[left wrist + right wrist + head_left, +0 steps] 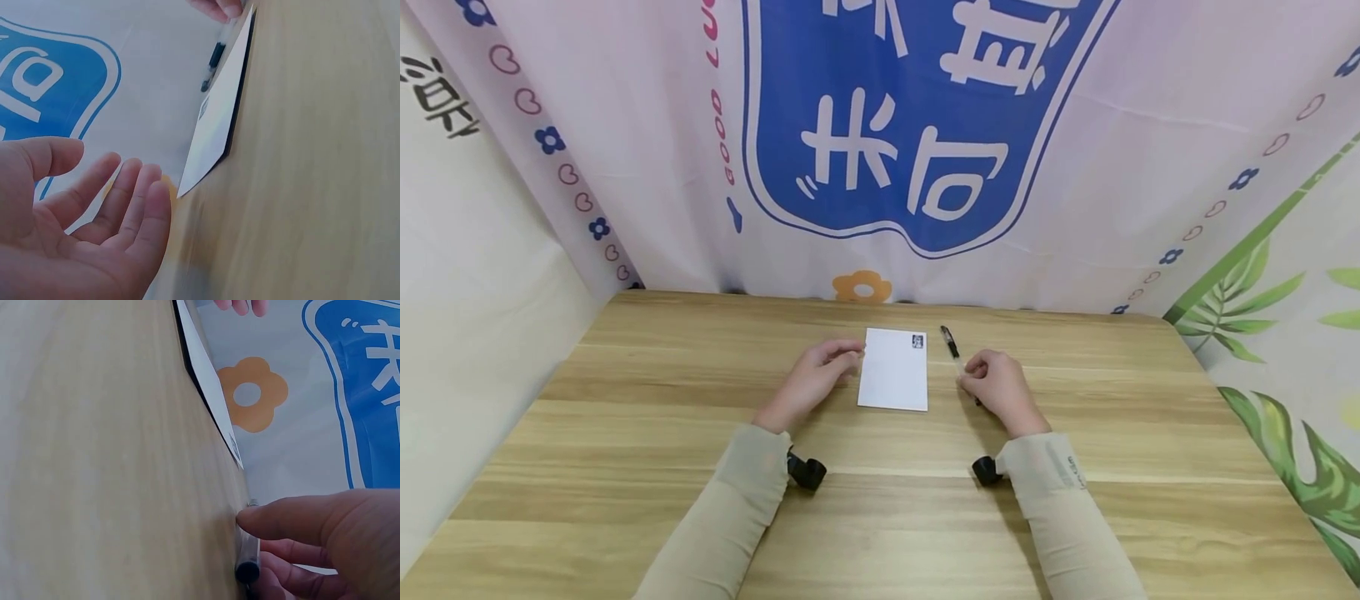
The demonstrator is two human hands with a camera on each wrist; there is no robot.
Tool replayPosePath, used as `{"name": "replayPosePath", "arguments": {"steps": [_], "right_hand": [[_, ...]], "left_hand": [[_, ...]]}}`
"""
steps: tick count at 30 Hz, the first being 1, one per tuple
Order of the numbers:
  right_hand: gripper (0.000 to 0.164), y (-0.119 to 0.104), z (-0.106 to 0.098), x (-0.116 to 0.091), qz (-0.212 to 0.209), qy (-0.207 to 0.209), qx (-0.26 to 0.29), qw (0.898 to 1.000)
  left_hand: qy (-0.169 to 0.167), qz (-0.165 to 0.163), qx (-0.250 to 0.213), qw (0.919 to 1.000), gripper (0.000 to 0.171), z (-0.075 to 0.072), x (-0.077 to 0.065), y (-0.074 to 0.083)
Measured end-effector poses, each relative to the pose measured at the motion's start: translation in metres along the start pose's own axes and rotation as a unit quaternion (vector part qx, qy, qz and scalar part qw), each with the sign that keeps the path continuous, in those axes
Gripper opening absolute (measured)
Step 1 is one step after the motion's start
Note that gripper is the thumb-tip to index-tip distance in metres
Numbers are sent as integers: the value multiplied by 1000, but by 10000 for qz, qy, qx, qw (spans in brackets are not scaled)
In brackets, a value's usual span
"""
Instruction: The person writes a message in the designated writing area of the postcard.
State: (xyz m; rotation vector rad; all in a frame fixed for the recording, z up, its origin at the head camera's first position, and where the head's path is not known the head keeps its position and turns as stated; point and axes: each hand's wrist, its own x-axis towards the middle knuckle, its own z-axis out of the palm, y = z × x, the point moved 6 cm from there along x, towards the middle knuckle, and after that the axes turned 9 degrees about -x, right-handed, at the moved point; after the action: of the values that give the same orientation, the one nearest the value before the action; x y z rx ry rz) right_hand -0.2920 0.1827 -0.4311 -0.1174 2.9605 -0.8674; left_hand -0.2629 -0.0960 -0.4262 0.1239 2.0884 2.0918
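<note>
A white card (892, 375) with a small dark printed square in its far right corner lies on the wooden table. Just left of it is my left hand (814, 379); in the left wrist view its fingers (125, 203) are spread and relaxed, holding nothing. To the right of the card lies a pen (951, 343) with a black cap and clear barrel, pointing away from me. My right hand (997, 387) pinches the pen's near part, with the thumb on one side and the fingers on the other, low over the tabletop in the right wrist view.
The wooden table (880, 533) ends at a hanging cloth (662, 167) printed with a blue badge and an orange flower (862, 287). More printed cloth hangs along the left and right sides. Each wrist carries a small black camera (807, 472).
</note>
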Motion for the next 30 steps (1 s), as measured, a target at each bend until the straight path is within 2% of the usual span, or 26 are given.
{"name": "replayPosePath", "arguments": {"steps": [5,12,19,30], "right_hand": [[16,0,-1,0,-5,27,-15,10000],[14,1,-2,-1,19,4,91,10000],[13,0,-3,0,55,-80,326,9994],[15,-16,-5,-5,-181,-269,523,9981]], "left_hand": [[-184,-229,-260,9992,39,8,2,-6],[-262,-308,-161,9991,34,15,3,-10],[-406,-409,-398,9975,35,21,1,-9],[-450,-459,-740,9952,36,22,0,-10]]}}
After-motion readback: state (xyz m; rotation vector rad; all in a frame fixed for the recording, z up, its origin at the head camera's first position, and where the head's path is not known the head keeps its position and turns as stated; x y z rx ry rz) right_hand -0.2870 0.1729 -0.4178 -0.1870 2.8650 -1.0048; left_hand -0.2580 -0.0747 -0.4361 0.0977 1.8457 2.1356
